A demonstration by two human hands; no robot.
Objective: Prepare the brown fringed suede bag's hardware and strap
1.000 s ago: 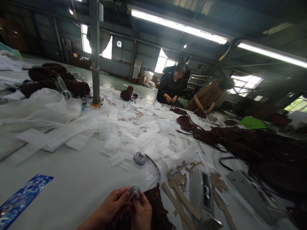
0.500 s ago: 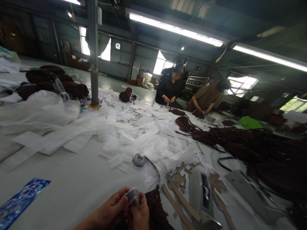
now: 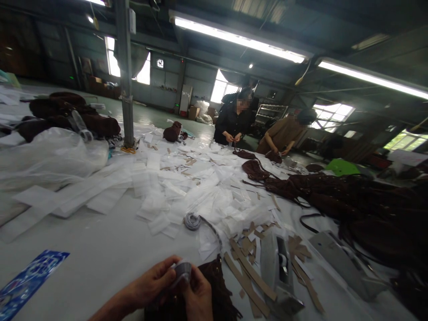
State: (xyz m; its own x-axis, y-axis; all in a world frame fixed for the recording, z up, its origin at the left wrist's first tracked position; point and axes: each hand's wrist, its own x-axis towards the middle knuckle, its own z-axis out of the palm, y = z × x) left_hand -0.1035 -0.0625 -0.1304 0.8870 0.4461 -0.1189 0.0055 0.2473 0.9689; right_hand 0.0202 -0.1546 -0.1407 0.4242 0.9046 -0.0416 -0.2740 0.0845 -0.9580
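Note:
Low in the middle of the head view, both hands are closed on a small grey, band-like piece with a whitish, see-through wrap [image 3: 183, 270]; its exact kind is unclear. My left hand [image 3: 155, 280] pinches it from the left between thumb and fingers. From the right and below, my right hand [image 3: 198, 296] grips it, thumb up against it. Directly beneath and behind the hands lies a dark brown bag-like piece [image 3: 218, 285] with a fringed or ruffled edge, partly hidden by them. A coiled grey strip [image 3: 192, 221] lies on the table beyond, its tail running toward the brown piece.
White sheets [image 3: 197, 191] cover much of the table. Brown paper strips [image 3: 249, 276] and a grey dispenser-like box [image 3: 279, 272] lie at right, beside piled dark brown bags [image 3: 361, 200]. A blue printed packet [image 3: 31, 281] is at left. Two people [image 3: 236, 118] work across the table near a post [image 3: 125, 89].
The view has shifted slightly, so the background sits a little further left. My hands stay on the grey piece, turned slightly, and more of the brown piece shows beneath them.

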